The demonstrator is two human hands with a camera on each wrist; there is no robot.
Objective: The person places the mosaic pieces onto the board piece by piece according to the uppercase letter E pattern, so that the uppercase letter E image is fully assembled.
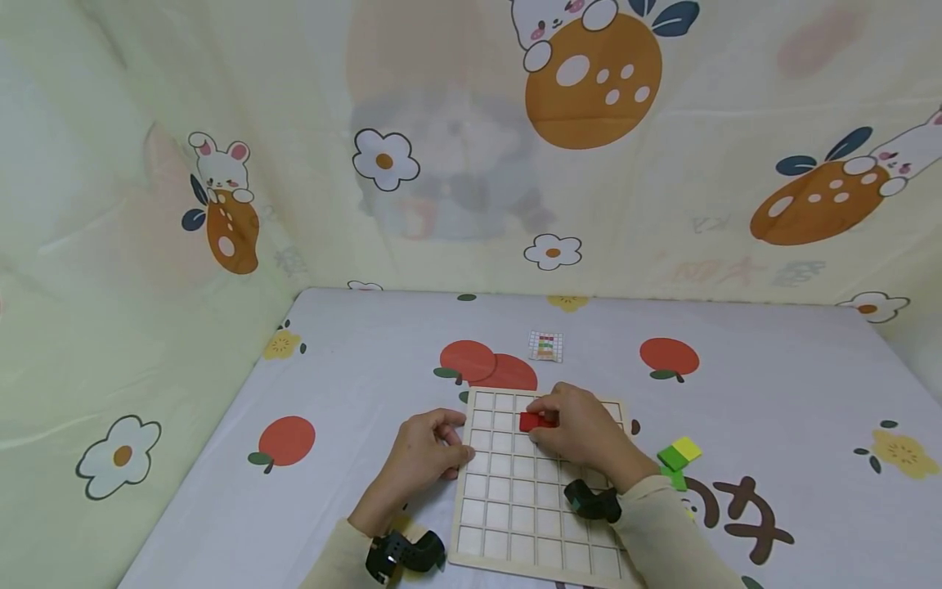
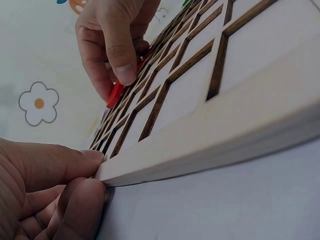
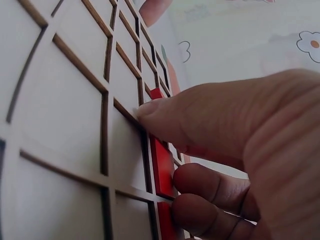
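White printed cloth (image 1: pixel 221 491) covers the work surface; a patterned curtain (image 1: pixel 456 65) stands behind it. Both hands are engaged, apart from each other. Left hand (image 1: pixel 430 446): thumb on top, fingers at the side, gripping the left edge of the grid board (image 1: pixel 515 515). Right hand (image 1: pixel 581 421): thumb and fingers pinch red blocks (image 1: pixel 528 421) over the grid, near its far edge. Whether these are fully seated in their cells cannot be confirmed from where I stand.

Handling: blocks appear light, rigid and smooth-faced, unlikely to break; take hold by two opposite sides, keeping fingertips clear of the raised bars. The board looks stiff, thin and light enough to slide; hold it at the outer frame.

Right of the board lie green blocks (image 1: pixel 673 458) and a yellow block (image 1: pixel 688 448). Beyond the far edge lies a printed card (image 1: pixel 545 347).
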